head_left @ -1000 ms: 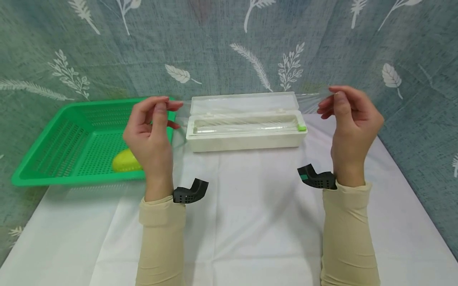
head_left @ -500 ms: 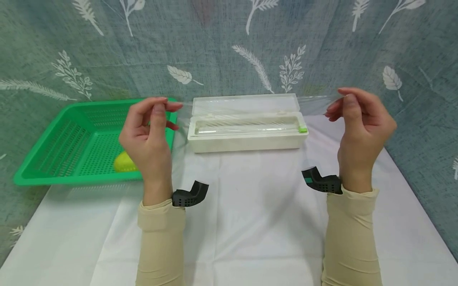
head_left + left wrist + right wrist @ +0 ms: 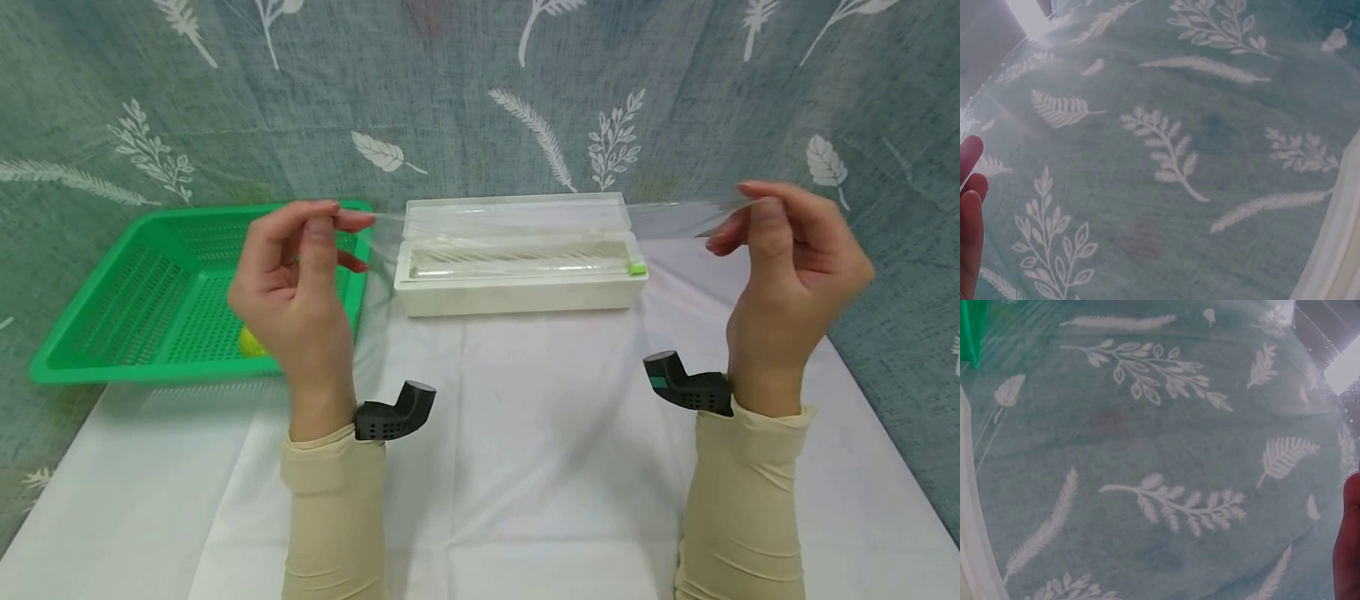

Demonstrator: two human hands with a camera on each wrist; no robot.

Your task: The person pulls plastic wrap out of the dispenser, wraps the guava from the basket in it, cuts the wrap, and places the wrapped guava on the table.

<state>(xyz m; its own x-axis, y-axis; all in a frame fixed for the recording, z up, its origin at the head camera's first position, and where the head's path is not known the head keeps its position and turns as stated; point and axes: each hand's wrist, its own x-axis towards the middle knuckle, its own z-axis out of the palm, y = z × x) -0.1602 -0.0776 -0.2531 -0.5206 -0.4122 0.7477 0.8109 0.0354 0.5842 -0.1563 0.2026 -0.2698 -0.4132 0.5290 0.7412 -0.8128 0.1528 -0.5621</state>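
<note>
A clear sheet of cling film (image 3: 678, 218) stretches between the two hands in the head view, raised above the table. My left hand (image 3: 288, 287) pinches its left end between thumb and forefinger, beside the green basket. At the other end my right hand (image 3: 798, 283) pinches the film the same way. Behind the film stands a white cling film box (image 3: 521, 300) with its lid (image 3: 517, 215) tipped back and a bright green slider (image 3: 637, 268) at its right end. Only fingertips (image 3: 971, 212) appear in the left wrist view, and one finger (image 3: 1347, 544) in the right.
A green perforated basket (image 3: 161, 372) stands at the left with a yellow object (image 3: 251, 343) in it, mostly hidden by my left hand. A patterned curtain (image 3: 465, 100) hangs behind the white-covered table (image 3: 540, 433).
My right hand has moved right, and my left hand slightly left. The film between them is drawn wider. More of the yellow object is covered. The box stays in place.
</note>
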